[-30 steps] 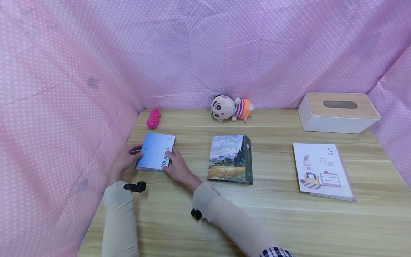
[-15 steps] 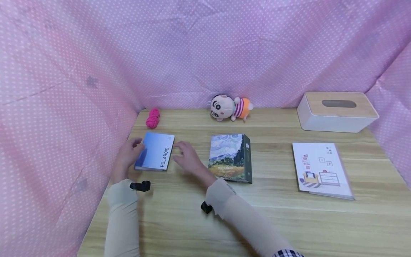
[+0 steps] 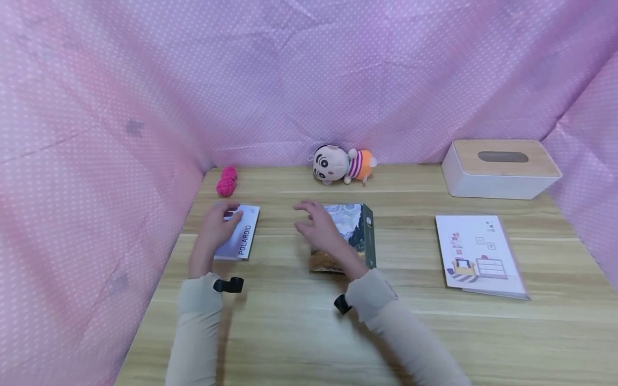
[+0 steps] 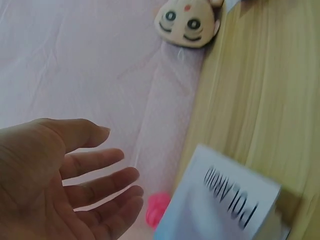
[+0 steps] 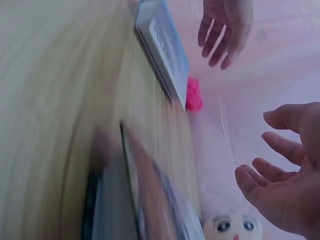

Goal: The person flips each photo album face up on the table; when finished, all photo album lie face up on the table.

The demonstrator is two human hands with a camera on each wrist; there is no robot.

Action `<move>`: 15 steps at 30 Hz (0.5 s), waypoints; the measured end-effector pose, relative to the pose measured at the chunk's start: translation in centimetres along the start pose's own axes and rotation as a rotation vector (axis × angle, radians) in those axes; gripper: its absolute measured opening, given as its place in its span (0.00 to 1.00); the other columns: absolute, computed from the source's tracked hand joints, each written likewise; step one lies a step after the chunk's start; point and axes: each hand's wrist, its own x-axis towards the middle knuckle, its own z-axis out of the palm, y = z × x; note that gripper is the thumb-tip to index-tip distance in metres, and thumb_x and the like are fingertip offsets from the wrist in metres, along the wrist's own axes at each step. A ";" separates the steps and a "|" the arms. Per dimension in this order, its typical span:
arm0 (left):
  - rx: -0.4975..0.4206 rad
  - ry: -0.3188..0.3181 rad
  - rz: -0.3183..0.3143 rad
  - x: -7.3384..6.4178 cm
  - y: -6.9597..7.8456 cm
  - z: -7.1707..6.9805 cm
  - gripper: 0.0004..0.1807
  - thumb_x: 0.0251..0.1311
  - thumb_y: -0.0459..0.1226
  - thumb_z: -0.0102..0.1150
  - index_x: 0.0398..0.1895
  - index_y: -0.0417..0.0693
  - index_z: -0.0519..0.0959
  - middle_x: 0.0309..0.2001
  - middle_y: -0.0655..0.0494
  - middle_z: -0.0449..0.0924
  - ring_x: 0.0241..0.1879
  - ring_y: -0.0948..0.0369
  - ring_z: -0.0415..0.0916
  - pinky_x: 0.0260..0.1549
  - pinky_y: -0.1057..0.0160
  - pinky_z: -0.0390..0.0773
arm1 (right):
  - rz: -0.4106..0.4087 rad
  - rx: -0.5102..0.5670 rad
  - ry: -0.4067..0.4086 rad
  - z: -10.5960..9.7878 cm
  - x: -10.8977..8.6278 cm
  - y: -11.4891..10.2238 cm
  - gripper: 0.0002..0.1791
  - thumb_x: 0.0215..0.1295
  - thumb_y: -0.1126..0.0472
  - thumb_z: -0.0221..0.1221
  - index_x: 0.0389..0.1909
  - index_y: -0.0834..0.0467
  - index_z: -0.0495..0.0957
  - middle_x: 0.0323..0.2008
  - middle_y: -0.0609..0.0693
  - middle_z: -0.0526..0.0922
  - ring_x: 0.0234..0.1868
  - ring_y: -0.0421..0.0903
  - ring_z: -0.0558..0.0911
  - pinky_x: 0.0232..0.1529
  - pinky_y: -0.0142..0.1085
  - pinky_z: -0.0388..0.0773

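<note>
A blue-and-white album marked POLAROID lies at the left of the table. My left hand hovers above it, fingers loosely bent and apart from the cover, as the left wrist view also shows. Over the painted-cover photo album in the middle is my right hand, covering part of that cover. In the right wrist view the right hand's fingers are spread and hold nothing. A white album with a furniture drawing lies to the right, beyond both hands.
Pink yarn sits at the back left of the wooden table. A plush doll lies along the back edge. At the back right stands a tissue box. Pink dotted cloth hangs behind and at the sides.
Both hands have let go of the POLAROID album and risen. The right hand has moved right, over the painted album; the left has shifted right, above the POLAROID cover.
</note>
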 end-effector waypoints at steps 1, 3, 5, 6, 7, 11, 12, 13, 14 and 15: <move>-0.008 -0.009 0.006 0.0 0.2 0.3 0.22 0.68 0.39 0.51 0.60 0.34 0.71 0.56 0.35 0.74 0.56 0.41 0.73 0.58 0.46 0.71 | 0.008 -0.007 0.008 -0.6 -0.2 0.3 0.23 0.64 0.63 0.59 0.60 0.57 0.72 0.66 0.57 0.65 0.64 0.58 0.70 0.62 0.47 0.71; -0.014 -0.034 0.017 -0.1 0.7 1.0 0.22 0.68 0.40 0.51 0.60 0.35 0.71 0.56 0.35 0.75 0.55 0.42 0.73 0.56 0.46 0.73 | 0.024 -0.019 0.028 -1.7 -0.8 1.0 0.24 0.64 0.62 0.59 0.61 0.57 0.71 0.66 0.56 0.65 0.64 0.58 0.69 0.62 0.48 0.71; -0.026 -0.065 0.020 -0.2 1.2 1.7 0.22 0.68 0.40 0.51 0.60 0.36 0.71 0.56 0.37 0.75 0.55 0.43 0.74 0.56 0.47 0.73 | 0.039 -0.037 0.056 -2.9 -1.3 1.8 0.23 0.65 0.62 0.59 0.61 0.55 0.71 0.66 0.55 0.65 0.64 0.59 0.69 0.62 0.49 0.71; -0.031 -0.085 0.018 -0.2 1.5 2.0 0.22 0.68 0.40 0.51 0.61 0.37 0.71 0.57 0.38 0.75 0.56 0.44 0.74 0.56 0.47 0.73 | 0.043 -0.044 0.070 -3.4 -1.6 2.3 0.23 0.65 0.61 0.58 0.61 0.56 0.71 0.66 0.55 0.65 0.64 0.59 0.69 0.62 0.49 0.71; -0.033 -0.101 0.020 -0.3 1.8 2.3 0.22 0.68 0.40 0.50 0.61 0.37 0.71 0.57 0.39 0.75 0.56 0.44 0.74 0.56 0.47 0.73 | 0.046 -0.052 0.085 -3.9 -1.8 2.7 0.23 0.65 0.61 0.58 0.62 0.56 0.71 0.65 0.55 0.65 0.64 0.59 0.69 0.62 0.49 0.71; -0.065 -0.153 0.033 -0.2 2.8 3.5 0.23 0.68 0.39 0.50 0.62 0.37 0.70 0.57 0.39 0.75 0.56 0.45 0.74 0.58 0.47 0.72 | 0.041 -0.052 0.144 -5.6 -2.7 4.3 0.24 0.65 0.62 0.58 0.62 0.60 0.69 0.65 0.58 0.65 0.64 0.61 0.69 0.63 0.51 0.69; -0.071 -0.167 0.040 -0.2 3.0 3.9 0.23 0.68 0.40 0.50 0.62 0.37 0.70 0.57 0.40 0.75 0.56 0.45 0.74 0.58 0.48 0.72 | 0.053 -0.050 0.155 -5.9 -2.9 4.7 0.25 0.65 0.62 0.58 0.63 0.61 0.68 0.65 0.59 0.65 0.64 0.61 0.68 0.64 0.51 0.69; -0.077 -0.181 0.047 -0.1 3.1 4.2 0.23 0.69 0.40 0.50 0.63 0.36 0.69 0.57 0.39 0.75 0.56 0.45 0.74 0.58 0.48 0.72 | 0.062 -0.045 0.164 -6.2 -3.2 5.0 0.26 0.65 0.63 0.58 0.64 0.62 0.67 0.65 0.59 0.64 0.65 0.60 0.67 0.64 0.51 0.67; -0.085 -0.197 0.050 -0.1 3.4 4.6 0.24 0.69 0.41 0.50 0.63 0.36 0.69 0.57 0.40 0.75 0.56 0.46 0.74 0.58 0.48 0.73 | 0.079 -0.046 0.171 -6.5 -3.4 5.3 0.27 0.65 0.63 0.57 0.64 0.62 0.66 0.66 0.60 0.63 0.65 0.60 0.66 0.65 0.51 0.66; -0.089 -0.211 0.059 0.0 3.5 5.0 0.24 0.69 0.41 0.51 0.63 0.36 0.69 0.56 0.40 0.76 0.55 0.46 0.75 0.57 0.49 0.73 | 0.099 -0.052 0.176 -6.7 -3.6 5.6 0.28 0.66 0.63 0.57 0.65 0.62 0.65 0.67 0.60 0.62 0.66 0.60 0.65 0.66 0.52 0.65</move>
